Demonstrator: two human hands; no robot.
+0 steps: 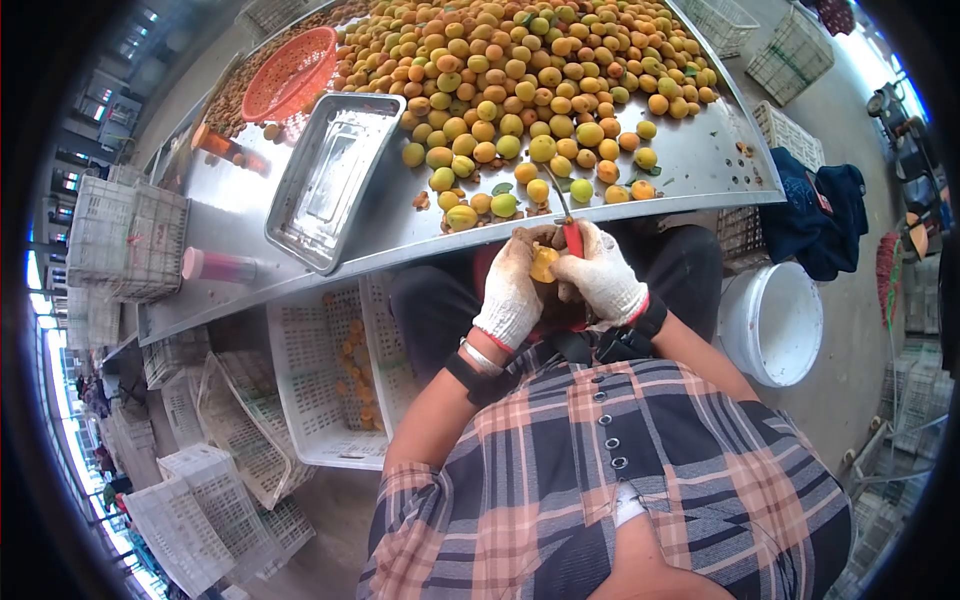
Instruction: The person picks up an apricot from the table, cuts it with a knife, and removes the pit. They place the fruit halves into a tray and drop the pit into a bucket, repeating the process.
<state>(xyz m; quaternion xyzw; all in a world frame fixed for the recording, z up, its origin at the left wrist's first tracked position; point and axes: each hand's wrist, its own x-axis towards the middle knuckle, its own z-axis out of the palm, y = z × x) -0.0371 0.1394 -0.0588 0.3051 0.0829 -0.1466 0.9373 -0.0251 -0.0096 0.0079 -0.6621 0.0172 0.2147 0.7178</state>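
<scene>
1. Crates [120, 235] stand on both sides of the metal table [715, 175], where I see a heap of yellow, orange and greenish fruit [500, 60] beside a steel tray [335, 160].
2. On my feed, the gloved left hand [510, 288] curls its fingers about a yellow fruit piece [544, 264], held before the torso by the table's near edge.
3. I see the gloved right hand [603, 272] clenched round a red-handled tool [573, 237], its thumb close by the piece; what its lower fingers do I cannot tell.
4. The tool's thin metal end points toward the table; I'd favour that angle, clear of the left fingers.
5. Soft flesh probably bruises easily, so I'd pinch lightly and let the thumbs steady it.
</scene>
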